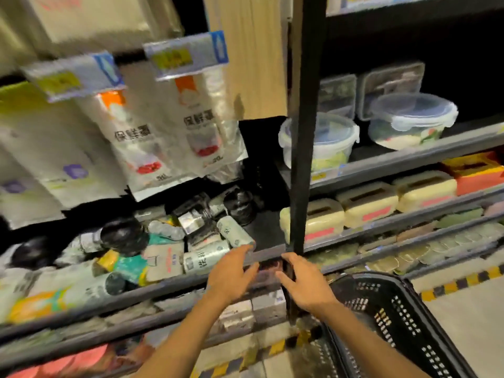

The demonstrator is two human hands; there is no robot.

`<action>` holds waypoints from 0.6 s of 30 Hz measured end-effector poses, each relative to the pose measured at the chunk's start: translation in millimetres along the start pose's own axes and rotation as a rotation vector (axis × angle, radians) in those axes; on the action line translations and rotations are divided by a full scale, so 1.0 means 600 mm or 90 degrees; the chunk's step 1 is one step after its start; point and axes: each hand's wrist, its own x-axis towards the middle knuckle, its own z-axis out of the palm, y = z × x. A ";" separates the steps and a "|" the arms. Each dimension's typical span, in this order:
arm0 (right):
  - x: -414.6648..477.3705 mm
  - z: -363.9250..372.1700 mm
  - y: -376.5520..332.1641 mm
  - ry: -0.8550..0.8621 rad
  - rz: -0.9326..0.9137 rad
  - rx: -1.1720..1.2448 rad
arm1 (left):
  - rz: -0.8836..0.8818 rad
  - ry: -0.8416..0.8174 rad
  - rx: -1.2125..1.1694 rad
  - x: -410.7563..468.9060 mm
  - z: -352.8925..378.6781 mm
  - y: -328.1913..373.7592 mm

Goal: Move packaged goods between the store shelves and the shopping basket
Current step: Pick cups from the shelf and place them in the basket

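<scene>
Both hands are at the front lip of the grey shelf [267,253]. My right hand [305,285] grips the right end of a small dark package [270,268] with a reddish mark, held just below the lip. My left hand [231,276] reaches in from the left with straight fingers. Its fingertips touch the lip beside a pale roll [234,231], and its thumb lies near the package's left end. The image is blurred, so the package's shape is unclear. The black shopping basket [403,304] stands on the floor at lower right, under my right forearm.
A black upright post [300,159] rises just behind my right hand. The shelf holds a jumble of rolls and packets [163,257], with hanging bags [141,143] above. Right of the post are lidded plastic containers [409,121] and yellow boxes [368,203]. Yellow-black tape [458,285] marks the floor.
</scene>
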 end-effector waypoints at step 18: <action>0.329 0.147 -0.019 -0.117 0.176 0.010 | -0.162 -0.097 -0.054 0.154 0.023 -0.250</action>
